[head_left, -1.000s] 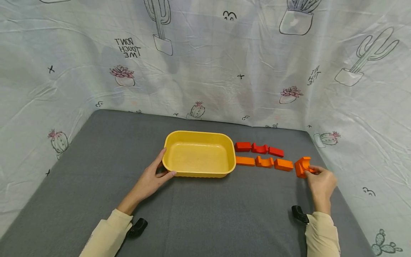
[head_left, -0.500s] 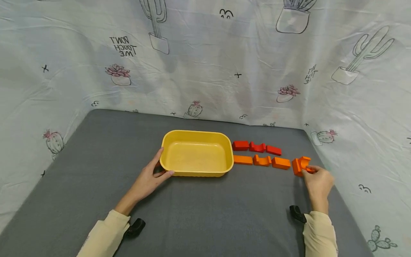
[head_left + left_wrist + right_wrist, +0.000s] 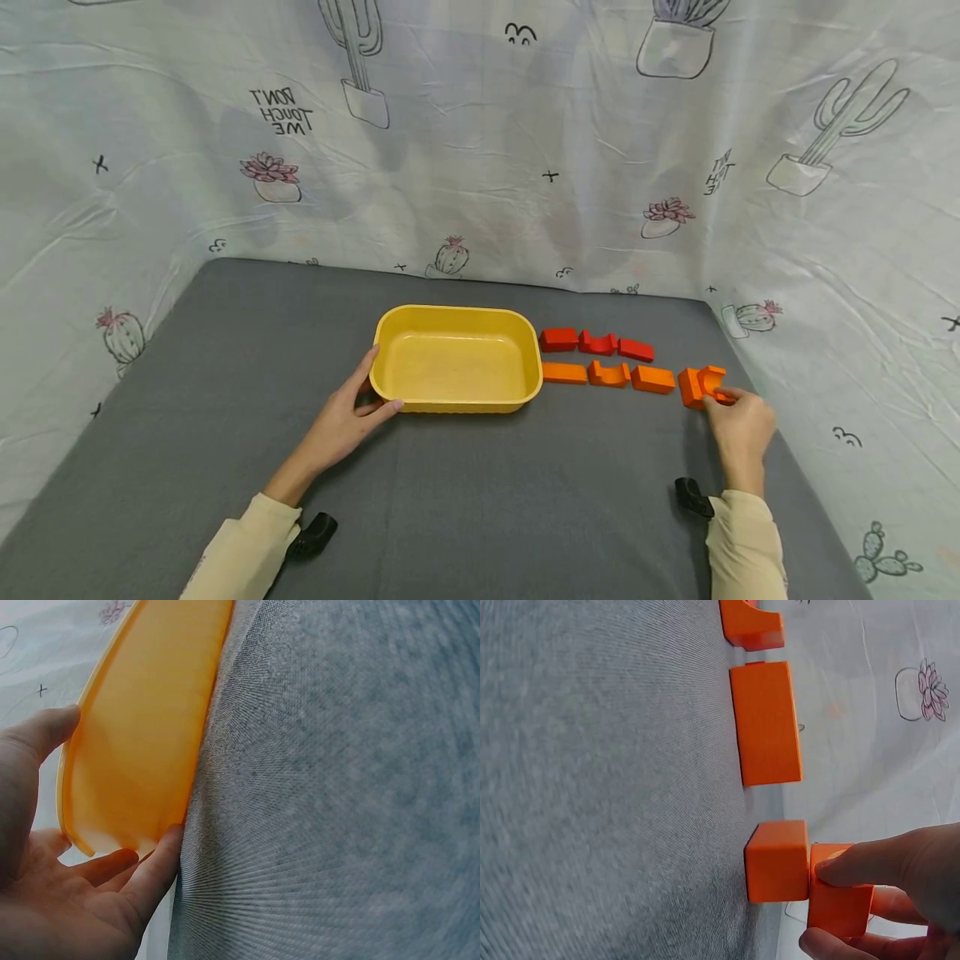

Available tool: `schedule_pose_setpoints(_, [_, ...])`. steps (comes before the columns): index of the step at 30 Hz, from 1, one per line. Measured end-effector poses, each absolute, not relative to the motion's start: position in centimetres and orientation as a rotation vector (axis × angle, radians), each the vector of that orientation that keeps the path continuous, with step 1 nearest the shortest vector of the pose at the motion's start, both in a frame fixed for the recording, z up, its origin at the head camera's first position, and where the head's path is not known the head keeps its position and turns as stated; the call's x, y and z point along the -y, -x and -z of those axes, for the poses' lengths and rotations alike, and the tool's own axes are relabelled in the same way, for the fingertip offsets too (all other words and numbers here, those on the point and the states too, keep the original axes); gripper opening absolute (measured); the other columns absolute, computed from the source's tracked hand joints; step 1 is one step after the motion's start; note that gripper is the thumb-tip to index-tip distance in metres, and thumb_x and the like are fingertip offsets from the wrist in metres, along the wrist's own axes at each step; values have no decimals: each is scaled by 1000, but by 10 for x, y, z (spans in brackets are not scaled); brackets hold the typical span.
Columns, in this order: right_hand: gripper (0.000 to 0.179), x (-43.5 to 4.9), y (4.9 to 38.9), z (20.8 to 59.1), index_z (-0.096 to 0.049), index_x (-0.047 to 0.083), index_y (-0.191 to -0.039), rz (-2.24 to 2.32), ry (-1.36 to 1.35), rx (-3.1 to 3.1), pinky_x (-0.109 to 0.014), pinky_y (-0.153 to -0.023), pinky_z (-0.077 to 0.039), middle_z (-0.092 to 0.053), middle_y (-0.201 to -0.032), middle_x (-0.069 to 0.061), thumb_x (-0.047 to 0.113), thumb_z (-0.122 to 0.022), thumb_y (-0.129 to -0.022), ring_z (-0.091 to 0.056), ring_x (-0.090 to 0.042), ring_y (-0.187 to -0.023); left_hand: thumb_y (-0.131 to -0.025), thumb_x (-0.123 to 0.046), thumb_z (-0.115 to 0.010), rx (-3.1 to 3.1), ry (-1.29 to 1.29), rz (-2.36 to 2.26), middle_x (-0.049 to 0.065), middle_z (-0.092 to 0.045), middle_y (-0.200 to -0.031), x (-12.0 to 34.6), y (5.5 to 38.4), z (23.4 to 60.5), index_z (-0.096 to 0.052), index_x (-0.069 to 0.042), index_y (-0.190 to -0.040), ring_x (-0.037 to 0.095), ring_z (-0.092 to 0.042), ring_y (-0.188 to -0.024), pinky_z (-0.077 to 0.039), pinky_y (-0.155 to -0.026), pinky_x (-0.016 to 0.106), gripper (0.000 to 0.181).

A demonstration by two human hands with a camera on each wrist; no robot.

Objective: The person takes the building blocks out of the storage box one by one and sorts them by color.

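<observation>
A yellow plastic tub (image 3: 456, 398) stands on the grey surface. My left hand (image 3: 341, 425) spans its near left corner. In the left wrist view, its spread, fairly straight thumb and fingers touch the tub's rim and end wall. At the right, my right hand (image 3: 742, 425) pinches an orange notched block (image 3: 840, 900) between thumb and fingers. That block meets another orange block (image 3: 778, 874), which rests on the surface; in the right wrist view it appears to lie on top of it. Parts of the held block are hidden by the fingers.
An orange row holds a flat block (image 3: 565, 373), a notched block (image 3: 609, 375) and a rectangular block (image 3: 653, 380). Behind it lie red blocks (image 3: 558, 340), one of them notched. A patterned white curtain (image 3: 480, 167) borders the grey surface (image 3: 480, 500).
The head view has shifted slightly. The orange block in my right hand has moved a little relative to the block it meets, more of which shows. My left hand stays at the tub.
</observation>
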State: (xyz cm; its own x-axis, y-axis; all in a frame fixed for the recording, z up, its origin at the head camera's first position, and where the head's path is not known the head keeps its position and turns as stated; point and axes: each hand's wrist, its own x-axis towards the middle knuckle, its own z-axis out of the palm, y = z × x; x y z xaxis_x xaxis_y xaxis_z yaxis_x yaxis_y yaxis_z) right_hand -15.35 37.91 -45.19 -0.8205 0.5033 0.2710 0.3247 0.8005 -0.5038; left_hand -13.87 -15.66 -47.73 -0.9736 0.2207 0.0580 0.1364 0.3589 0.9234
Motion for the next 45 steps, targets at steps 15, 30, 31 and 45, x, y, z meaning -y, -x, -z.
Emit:
schedule_pose_setpoints(15, [29,-390,155,453,-69,-14,-103,-610,662,2573,-55,-74,-44,-66,-101,-32,9,-64,-86,-59,-50,-90,-90,-40,-71,-2539,-307,-1685,17,-36,-150,157,139,478,-8,-30,-159,29,-49,-128,-53,-93,36,94])
schedule_pose_setpoints(30, [28,-401,152,469,-70,-14,-100,-579,621,2602,-53,-69,-43,-67,-96,-32,6,-70,-81,-60,-51,-84,-90,-39,-71,-2550,-318,-1691,17,-40,-145,158,140,481,-8,-27,-159,29,-50,-127,-53,-93,36,94])
schedule_pose_setpoints(31, [28,-401,152,470,-70,-14,-100,-582,619,2606,-53,-68,-43,-67,-96,-32,7,-69,-82,-60,-51,-84,-90,-40,-71,-2550,-314,-1694,17,-41,-145,159,138,481,-8,-28,-159,29,-50,-127,-53,-92,35,94])
schedule_pose_setpoints(45, [29,-399,159,468,-68,-16,-100,-525,670,2660,-60,-73,-46,-65,-98,-35,6,-64,-82,-58,-54,-84,-90,-39,-71,-2540,-327,-1695,16,-39,-147,158,141,480,-7,-25,-159,28,-49,-127,-52,-95,36,95])
